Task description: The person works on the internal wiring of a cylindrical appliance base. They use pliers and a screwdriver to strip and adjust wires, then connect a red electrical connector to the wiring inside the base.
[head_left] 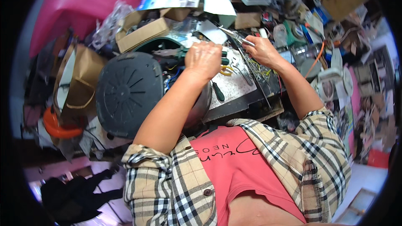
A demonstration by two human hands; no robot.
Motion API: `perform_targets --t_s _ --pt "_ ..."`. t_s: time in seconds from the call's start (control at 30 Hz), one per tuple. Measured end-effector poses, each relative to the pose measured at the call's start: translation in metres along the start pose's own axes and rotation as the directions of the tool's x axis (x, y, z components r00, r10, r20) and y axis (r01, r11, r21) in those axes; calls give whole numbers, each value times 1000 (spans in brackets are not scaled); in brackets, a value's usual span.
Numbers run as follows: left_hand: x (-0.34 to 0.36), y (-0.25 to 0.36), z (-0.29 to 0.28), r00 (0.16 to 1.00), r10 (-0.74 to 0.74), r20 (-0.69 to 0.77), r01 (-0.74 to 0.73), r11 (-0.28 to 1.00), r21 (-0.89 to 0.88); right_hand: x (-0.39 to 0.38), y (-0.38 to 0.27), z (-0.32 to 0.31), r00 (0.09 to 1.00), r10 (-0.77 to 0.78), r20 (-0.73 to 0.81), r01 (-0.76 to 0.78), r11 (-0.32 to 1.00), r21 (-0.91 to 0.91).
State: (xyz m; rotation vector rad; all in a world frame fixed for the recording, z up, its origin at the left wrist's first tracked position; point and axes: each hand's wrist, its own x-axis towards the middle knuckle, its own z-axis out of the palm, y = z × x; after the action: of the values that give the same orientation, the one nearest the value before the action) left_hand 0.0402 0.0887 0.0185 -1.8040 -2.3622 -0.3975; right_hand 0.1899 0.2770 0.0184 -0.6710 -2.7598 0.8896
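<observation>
My left hand (204, 60) is closed over something on a cluttered workbench; what it grips is hidden under the fingers. My right hand (263, 50) holds metal pliers (234, 35) whose jaws point up and left, just right of the left hand. Between and below the hands lie yellow and blue wires (226, 71) and a green-handled screwdriver (218, 92) on a grey metal plate (234, 87). A round dark grey appliance base (127, 94) sits under my left forearm.
A brown paper bag (81, 86) and an orange round object (58, 127) stand at the left. Cardboard boxes (142, 31) lie behind the appliance. Piles of small parts, an orange cable (315, 60) and a white device (333, 81) crowd the right side.
</observation>
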Motion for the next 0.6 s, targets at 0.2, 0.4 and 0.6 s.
perform_targets --t_s 0.2,0.4,0.6 --pt "-5 -1 -4 998 55 -31 -53 997 58 -48 58 22 862 431 268 -417 902 -111" --pt "-5 -1 -5 999 49 -18 -48 998 33 -73 89 32 896 301 326 -147 894 -423" --pt "-6 0 -10 999 34 10 -34 999 28 -79 90 20 912 383 148 -318 886 -337"
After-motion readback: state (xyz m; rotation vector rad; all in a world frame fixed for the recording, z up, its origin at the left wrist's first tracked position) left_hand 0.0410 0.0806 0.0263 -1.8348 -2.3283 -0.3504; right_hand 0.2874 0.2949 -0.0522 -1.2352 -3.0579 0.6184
